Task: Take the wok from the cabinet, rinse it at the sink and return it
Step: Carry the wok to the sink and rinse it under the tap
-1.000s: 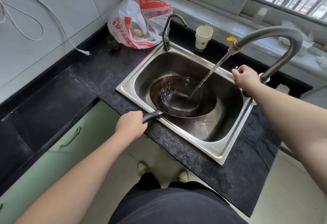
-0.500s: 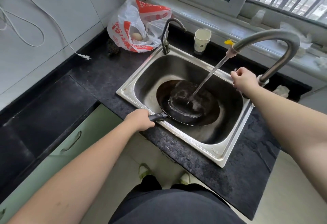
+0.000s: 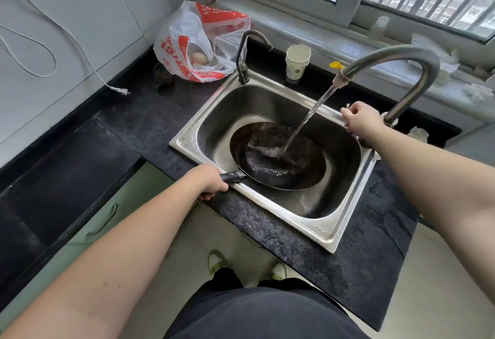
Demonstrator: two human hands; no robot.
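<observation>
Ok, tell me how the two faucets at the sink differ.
The big faucet is bright steel, thick and tall, and pours water into the wok; the small faucet is dark, thin and shorter, with no stream. The right hand rests at the big faucet's base; nothing touches the small one. Both are curved goosenecks on the sink rim.

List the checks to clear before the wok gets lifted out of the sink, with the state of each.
1. Left hand grips the wok handle: ok.
2. Wok sits inside the sink: ok.
3. Water stream lands in the wok: ok.
4. Tap turned off: not ok, water is running.
5. Right hand on the tap lever: cannot tell, lever hidden.
6. Wok rinsed clean: cannot tell.
</observation>
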